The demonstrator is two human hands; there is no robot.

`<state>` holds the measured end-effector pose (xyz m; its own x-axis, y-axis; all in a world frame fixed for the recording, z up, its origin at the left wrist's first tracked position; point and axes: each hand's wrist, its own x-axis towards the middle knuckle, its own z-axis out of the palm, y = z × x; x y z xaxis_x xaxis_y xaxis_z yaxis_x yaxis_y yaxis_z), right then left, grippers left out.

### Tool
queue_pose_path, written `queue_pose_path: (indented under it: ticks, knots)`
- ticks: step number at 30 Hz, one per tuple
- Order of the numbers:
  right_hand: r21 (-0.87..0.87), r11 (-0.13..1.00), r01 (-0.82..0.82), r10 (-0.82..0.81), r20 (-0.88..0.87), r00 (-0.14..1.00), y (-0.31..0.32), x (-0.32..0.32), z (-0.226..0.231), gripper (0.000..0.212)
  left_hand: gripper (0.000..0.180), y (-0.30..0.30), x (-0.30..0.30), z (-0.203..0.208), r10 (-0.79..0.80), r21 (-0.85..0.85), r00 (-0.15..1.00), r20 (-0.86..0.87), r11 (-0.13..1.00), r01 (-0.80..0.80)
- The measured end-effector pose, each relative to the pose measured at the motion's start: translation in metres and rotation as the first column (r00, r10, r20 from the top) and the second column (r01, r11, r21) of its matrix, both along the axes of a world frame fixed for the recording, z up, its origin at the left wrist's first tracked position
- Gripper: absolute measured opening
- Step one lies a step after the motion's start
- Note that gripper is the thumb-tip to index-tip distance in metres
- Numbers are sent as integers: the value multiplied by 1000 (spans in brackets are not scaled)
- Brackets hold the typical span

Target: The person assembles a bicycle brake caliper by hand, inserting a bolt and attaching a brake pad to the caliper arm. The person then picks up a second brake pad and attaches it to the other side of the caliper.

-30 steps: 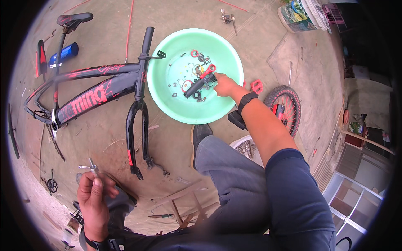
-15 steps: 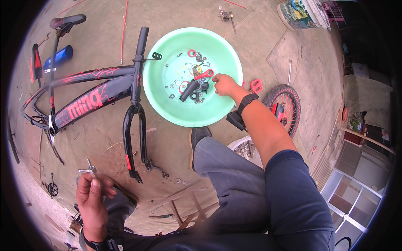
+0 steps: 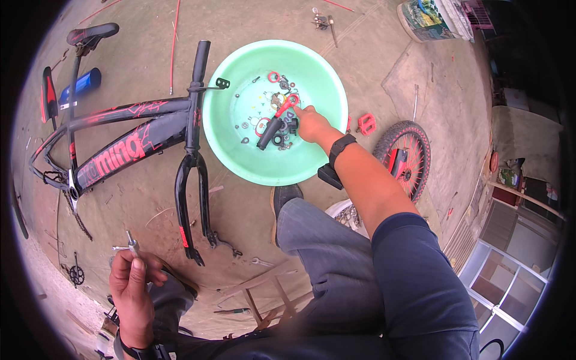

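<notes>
Down at the lower left, my left hand [image 3: 135, 288] pinches a small silver metal tool [image 3: 133, 242] with an upright pin and a side arm. My right hand [image 3: 313, 125] reaches into a mint-green plastic basin [image 3: 219, 141], fingers drawn together at a red ring-ended part [image 3: 286, 105]. My palm hides how firmly they grip it. Just beside that part lies a black handlebar grip [image 3: 270, 133]. Loose rings, nuts and small black fittings are scattered around them on the basin floor.
A black-and-red bicycle frame with fork [image 3: 135, 144] lies left of the basin. To the right are a red pedal [image 3: 366, 124] and a small wheel [image 3: 414, 159]. A wrench [image 3: 261, 262] and a wooden stool [image 3: 264, 303] lie near my legs; a bucket [image 3: 429, 21] stands far right.
My right hand has moved a little left, up to the red ring-ended part, which has turned so its ring end points more away from me. My left hand stays in place with the silver tool.
</notes>
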<state>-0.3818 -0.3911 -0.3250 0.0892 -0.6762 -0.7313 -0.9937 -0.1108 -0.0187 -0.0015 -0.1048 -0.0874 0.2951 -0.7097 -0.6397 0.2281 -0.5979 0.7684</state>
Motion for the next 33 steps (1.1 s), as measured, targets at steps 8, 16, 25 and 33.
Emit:
queue_pose_path:
  ticks: [8,16,25,33]
  knots:
    - [-86,993,-84,78,-66,995,-6,-5,-1,36,14,-11,2,-2,-23,18,1000,14,1000,23]
    - [-172,981,89,-105,-88,990,-23,-5,-14,27,14,-21,0,-7,-31,39,999,18,999,31]
    - [-215,970,111,-136,-105,985,-28,-4,-23,23,15,-33,-2,-10,-53,45,999,5,998,52]
    - [-194,973,125,-152,-132,979,-30,2,-24,28,17,-36,1,-8,-32,26,999,17,999,31]
